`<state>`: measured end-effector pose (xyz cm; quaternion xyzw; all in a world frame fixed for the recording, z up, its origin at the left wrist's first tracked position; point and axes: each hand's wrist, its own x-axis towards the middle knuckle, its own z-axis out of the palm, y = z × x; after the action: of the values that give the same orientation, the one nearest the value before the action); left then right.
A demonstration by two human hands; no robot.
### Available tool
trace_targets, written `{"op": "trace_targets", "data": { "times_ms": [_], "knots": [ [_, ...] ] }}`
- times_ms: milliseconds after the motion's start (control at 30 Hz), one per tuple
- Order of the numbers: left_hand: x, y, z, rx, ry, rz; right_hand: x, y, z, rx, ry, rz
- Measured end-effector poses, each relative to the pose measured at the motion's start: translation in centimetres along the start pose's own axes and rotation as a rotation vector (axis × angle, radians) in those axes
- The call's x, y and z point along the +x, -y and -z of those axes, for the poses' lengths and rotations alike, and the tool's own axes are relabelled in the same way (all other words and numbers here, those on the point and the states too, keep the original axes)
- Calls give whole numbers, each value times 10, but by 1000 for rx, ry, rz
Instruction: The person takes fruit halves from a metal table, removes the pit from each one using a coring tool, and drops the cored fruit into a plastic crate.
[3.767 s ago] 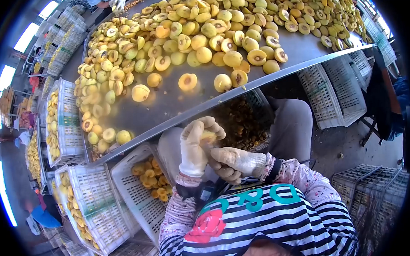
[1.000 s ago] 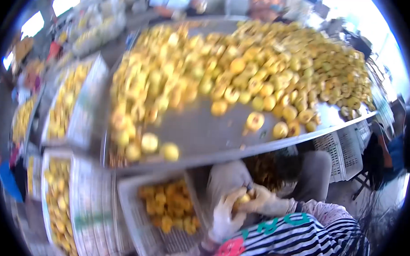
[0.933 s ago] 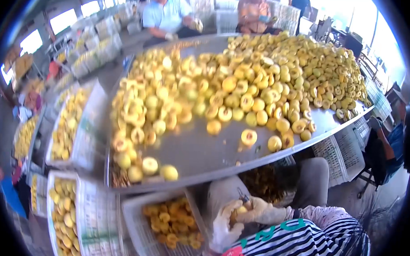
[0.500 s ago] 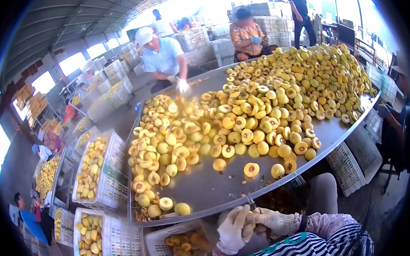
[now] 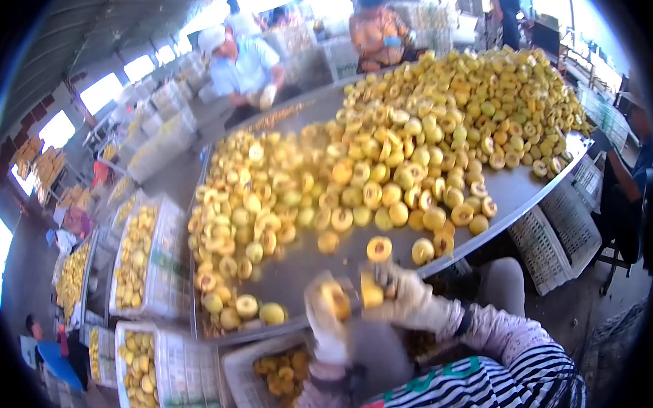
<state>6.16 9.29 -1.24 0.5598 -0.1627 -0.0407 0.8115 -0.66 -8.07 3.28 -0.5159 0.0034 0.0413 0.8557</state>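
My left hand (image 5: 324,320), in a whitish glove, is closed around a yellow peach half (image 5: 337,301) at the near edge of the metal table (image 5: 295,264). Just to its right, my gloved right hand (image 5: 418,302) grips another peach half (image 5: 372,289). Something small and dark shows by the right fingers, too blurred to name. Both hands are apart and smeared by motion. Beyond them, a cut peach half (image 5: 379,249) lies face up near a large pile of peach halves (image 5: 407,156).
A white crate (image 5: 238,373) with peach pieces stands below the table's near edge. More filled crates (image 5: 167,263) line the left side. Across the table sits a person in light blue (image 5: 245,68), beside another in an orange patterned top (image 5: 379,33). Stacked crates (image 5: 544,247) stand at right.
My hands were together below the table edge; now they have moved up and apart, each with a peach half. The view has shifted slightly. The person in light blue has drawn their hands back.
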Motion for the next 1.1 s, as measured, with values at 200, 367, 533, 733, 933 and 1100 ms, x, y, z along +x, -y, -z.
{"op": "trace_targets", "data": {
  "times_ms": [200,367,533,733,933,1100],
  "knots": [
    [5,-27,36,528,-253,-211,-5,42,30,-516,-373,274],
    [-37,15,100,526,-174,134,-61,35,53,29,-378,-70],
    [-46,19,104,443,-94,379,-75,7,59,52,-318,-244],
    [-57,165,187,614,28,440,-83,-19,57,-5,-374,-473],
    [5,236,195,1430,244,437,-73,-23,58,-133,-291,-671],
    [30,275,192,1576,237,582,-66,-38,75,-158,-470,-651]
  ]
}}
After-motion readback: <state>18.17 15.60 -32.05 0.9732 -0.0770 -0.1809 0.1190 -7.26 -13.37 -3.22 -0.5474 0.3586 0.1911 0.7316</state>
